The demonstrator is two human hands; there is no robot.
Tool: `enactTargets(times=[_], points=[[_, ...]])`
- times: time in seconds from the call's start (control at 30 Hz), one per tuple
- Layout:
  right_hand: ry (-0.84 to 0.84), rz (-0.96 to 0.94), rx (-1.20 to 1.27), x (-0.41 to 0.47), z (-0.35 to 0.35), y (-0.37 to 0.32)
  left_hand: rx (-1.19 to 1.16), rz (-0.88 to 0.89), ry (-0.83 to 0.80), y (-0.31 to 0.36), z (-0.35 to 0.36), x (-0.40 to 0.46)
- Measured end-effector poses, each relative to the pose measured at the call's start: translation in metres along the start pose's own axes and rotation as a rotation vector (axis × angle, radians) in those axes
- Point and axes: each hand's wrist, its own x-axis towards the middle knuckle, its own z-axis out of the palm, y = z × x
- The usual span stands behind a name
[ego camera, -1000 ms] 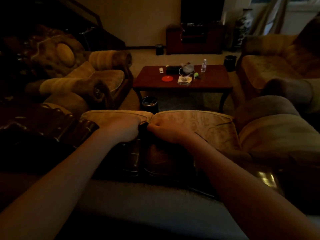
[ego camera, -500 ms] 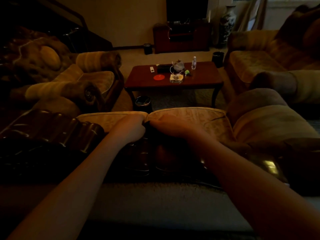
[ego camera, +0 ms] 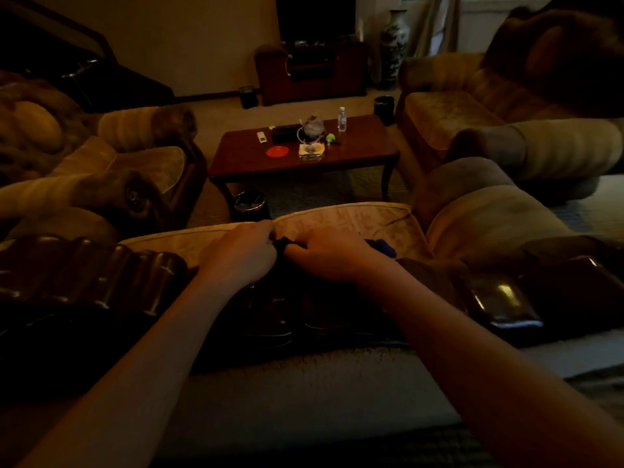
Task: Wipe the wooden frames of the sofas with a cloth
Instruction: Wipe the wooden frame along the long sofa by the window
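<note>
1. Against the picture from a second ago, both hands have kept their place at the middle of the sofa's back rail, and a blue edge of the cloth now shows beside the right hand.
2. The left hand and the right hand meet knuckle to knuckle, fingers curled and pinching a dark bunch of cloth between them.
3. I judge the cloth is being gathered or refolded, with wiping of this stretch unfinished.
4. The wooden frame is dark, glossy, carved in rounded lobes.
5. The seat cushion beyond is pale, patterned fabric with piped edges.
</note>
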Motion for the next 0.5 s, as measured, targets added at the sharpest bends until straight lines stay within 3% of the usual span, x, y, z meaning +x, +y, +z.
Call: enactTargets(times=[0.1,0.17,0.23,0.37,0.43,0.5], points=[[0.302,-0.032,-0.098,-0.039,0.028,0.009,0.046,0.052,0.033,-0.003,0.002,0.0],[0.569,-0.059,-0.05,-0.08,0.056,0.012,0.052,0.096,0.016,-0.005,0.004,0.002],[0.719,-0.08,-0.04,-0.104,0.084,0.017,0.079,0.135,0.011,-0.003,0.005,0.002],[0.783,0.106,-0.026,-0.083,0.072,0.017,0.212,0.177,0.002,0.003,0.001,-0.004],[0.706,0.234,-0.065,-0.057,0.048,0.009,0.225,0.16,-0.017,0.005,-0.001,-0.005],[0.585,0.243,-0.168,-0.032,0.039,0.003,0.232,0.15,-0.016,0.007,-0.001,-0.004]])
